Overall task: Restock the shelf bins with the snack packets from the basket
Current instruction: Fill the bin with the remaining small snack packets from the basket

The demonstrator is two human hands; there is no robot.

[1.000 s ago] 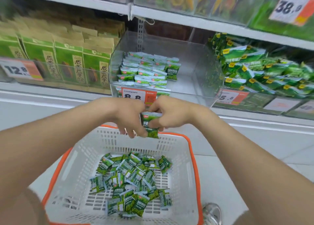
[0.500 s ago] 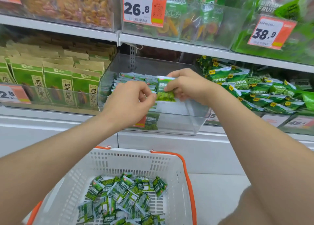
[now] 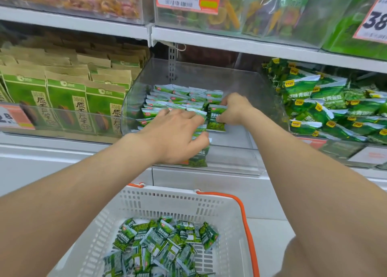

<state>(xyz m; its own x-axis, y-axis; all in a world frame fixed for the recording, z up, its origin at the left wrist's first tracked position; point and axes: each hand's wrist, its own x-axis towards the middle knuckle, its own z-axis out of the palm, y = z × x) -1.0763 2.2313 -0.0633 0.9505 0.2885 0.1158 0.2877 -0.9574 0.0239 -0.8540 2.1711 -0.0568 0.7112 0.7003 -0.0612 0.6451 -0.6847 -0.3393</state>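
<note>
**Left hand**: fingers nearly straight, laid across the front of the rows and pressing them toward 9 o'clock. It grips nothing that shows.

**Right hand**: pinches one packet upright by its 3 o'clock edge, set against the 3 o'clock end of the rows. The hands are apart, with the packet between them.

**Bin**: clear. The rows fill its 9 o'clock half; its floor is bare at 3 o'clock.

**Basket**: white with an orange handle, at 6 o'clock below the bin. It holds a loose heap of the same packets, so most of the restock is judged undone.

**Neighbours**: tall bags at 9 o'clock and pea bags at 3 o'clock, each in its own bin.

**Risks, judged**:
- The packet has no support on its 3 o'clock side. Let go early, it may topple flat onto the bare bin floor.
- If the left hand lifts too soon, the pressed rows may fan out and slump toward 3 o'clock.
- A forearm brushing the low front wall could drag front packets out, down toward the basket.
</note>
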